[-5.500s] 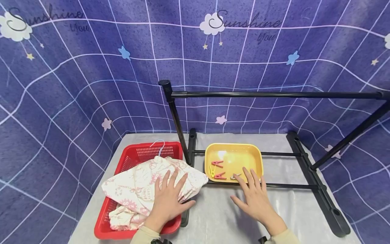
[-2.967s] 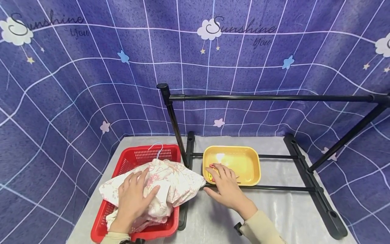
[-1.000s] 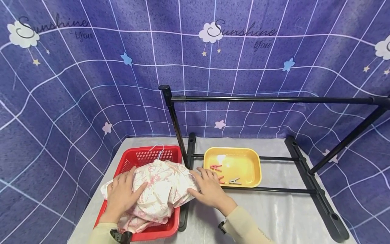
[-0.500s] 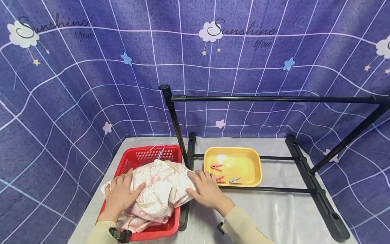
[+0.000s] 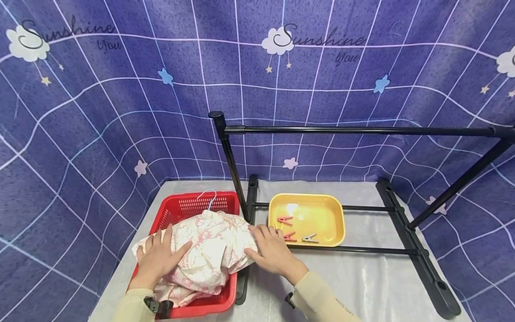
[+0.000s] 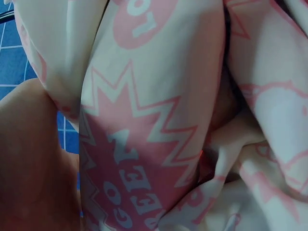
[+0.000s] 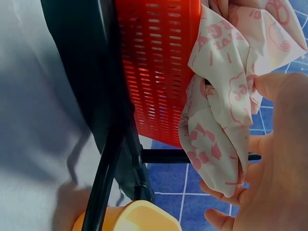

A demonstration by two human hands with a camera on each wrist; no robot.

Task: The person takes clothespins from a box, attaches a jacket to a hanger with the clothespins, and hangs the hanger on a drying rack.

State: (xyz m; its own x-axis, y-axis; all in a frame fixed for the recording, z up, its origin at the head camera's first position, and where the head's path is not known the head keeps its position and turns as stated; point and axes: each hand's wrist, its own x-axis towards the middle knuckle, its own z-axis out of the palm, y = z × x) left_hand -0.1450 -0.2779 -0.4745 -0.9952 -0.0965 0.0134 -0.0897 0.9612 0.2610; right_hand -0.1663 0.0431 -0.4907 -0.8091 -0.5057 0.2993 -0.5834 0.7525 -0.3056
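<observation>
A white garment with pink print point(image 5: 209, 250) lies bunched over the red basket point(image 5: 193, 309). The pale blue hook of a hanger point(image 5: 208, 197) sticks up from its neck. My left hand point(image 5: 156, 261) grips the garment's left side from above, its thumb pointing inward. In the left wrist view, folds of the printed cloth point(image 6: 154, 72) fill most of the picture and hide the fingertips. On the other side, my right hand point(image 5: 275, 252) holds the garment's right end. The right wrist view shows the thumb in front of the cloth point(image 7: 219, 96) and fingers behind it.
A black rack point(image 5: 362, 130) stands over the table, its left post right beside the basket. Between its feet sits a yellow tray point(image 5: 338, 223) with red clothespins point(image 5: 285, 220) and a grey clothespin point(image 5: 310, 238). A patterned blue curtain point(image 5: 322, 103) hangs behind.
My right hand has come left from over the yellow tray to the garment's right end. My left hand has moved to the garment's left side. The garment is more bunched; lately little moves.
</observation>
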